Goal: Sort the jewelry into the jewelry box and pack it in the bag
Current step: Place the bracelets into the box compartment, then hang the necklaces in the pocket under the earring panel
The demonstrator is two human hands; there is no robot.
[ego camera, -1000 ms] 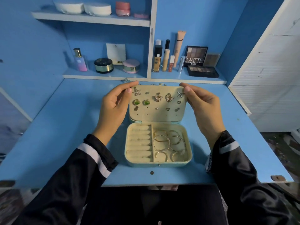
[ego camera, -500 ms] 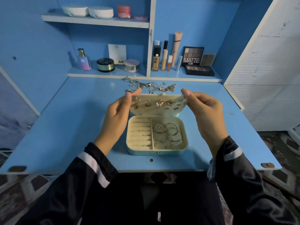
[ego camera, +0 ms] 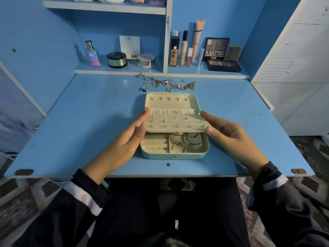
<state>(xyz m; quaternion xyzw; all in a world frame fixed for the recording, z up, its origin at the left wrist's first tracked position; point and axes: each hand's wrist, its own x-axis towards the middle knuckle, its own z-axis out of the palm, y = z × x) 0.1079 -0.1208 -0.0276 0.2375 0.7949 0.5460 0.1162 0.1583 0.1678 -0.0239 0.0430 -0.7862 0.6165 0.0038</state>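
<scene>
On desk (ego camera: 89, 122), jewelry box (ego camera: 175, 155) crosswise (lid (ego camera: 170, 101) rearward)

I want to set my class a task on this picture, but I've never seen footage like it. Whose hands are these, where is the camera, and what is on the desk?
No machine here: a person wears a camera on the head, looking down at their own two hands. On the blue desk lies an open jewelry box, hoops in its tray. The left hand and right hand touch the side edges of its earring flap with straight fingers. Loose jewelry lies behind the box.
</scene>
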